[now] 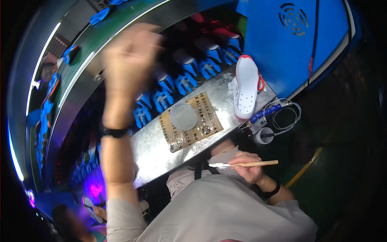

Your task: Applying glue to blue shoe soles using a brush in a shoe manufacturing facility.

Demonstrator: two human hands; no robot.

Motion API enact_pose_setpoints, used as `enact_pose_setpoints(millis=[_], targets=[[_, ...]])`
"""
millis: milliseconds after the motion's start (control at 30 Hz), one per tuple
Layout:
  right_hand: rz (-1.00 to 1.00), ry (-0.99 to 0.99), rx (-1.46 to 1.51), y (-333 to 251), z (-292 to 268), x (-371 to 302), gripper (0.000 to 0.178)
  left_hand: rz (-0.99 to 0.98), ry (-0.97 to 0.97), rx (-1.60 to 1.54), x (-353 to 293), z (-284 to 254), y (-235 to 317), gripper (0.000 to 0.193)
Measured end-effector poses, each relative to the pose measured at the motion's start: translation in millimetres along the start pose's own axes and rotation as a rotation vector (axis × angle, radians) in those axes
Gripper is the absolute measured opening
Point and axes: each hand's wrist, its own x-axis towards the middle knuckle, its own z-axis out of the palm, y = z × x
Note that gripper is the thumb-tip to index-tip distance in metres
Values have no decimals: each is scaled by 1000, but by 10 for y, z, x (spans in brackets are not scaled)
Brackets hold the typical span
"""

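**One brush [262,163] in the right hand [248,168], one tub [184,116] on cardboard [209,117]**

The right hand's fingers close around the brush's wooden handle, its tip coated white, by the lap. The left hand [133,50], blurred, is raised beyond the bench [147,157]; I cannot tell its fingers' state. The round, translucent tub sits on taped, printed cardboard. One shoe [246,86] shows its smooth white sole at the metal bench's right end; bare metal separates it from the cardboard.

A bright blue metal cabinet [278,48] with curved vent slots stands over on the right, a yellow line [304,167] crosses the dark green floor [322,179], and a dark-haired co-worker [66,222] is near a purple glow [96,188].
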Motion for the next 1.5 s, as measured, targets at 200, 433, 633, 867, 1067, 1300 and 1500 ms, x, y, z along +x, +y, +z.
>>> enact_pose_setpoints(millis=[200,433,633,867,1067,1300,1500], targets=[[29,-50,-11,168,1,224,17,-738,231,129,1364,-2057,-1138,48],[39,-59,-6,311,108,363,20,-858,-62,610,1651,-2990,-2889,34],[53,-97,-12,320,179,348,19,-56,-34,1408,1595,-3151,-3069,62],[84,-61,-56,290,246,465,15,-51,-308,1290,791,-3006,-1819,54],[75,-5,-145,227,289,788,17,-471,-232,1058,207,-2987,-1246,71],[-59,61,-466,200,467,1392,14,-79,580,725,-501,-1873,-633,48],[51,-94,-614,324,657,1638,17,-569,294,-53,-1968,-1241,-86,32]])
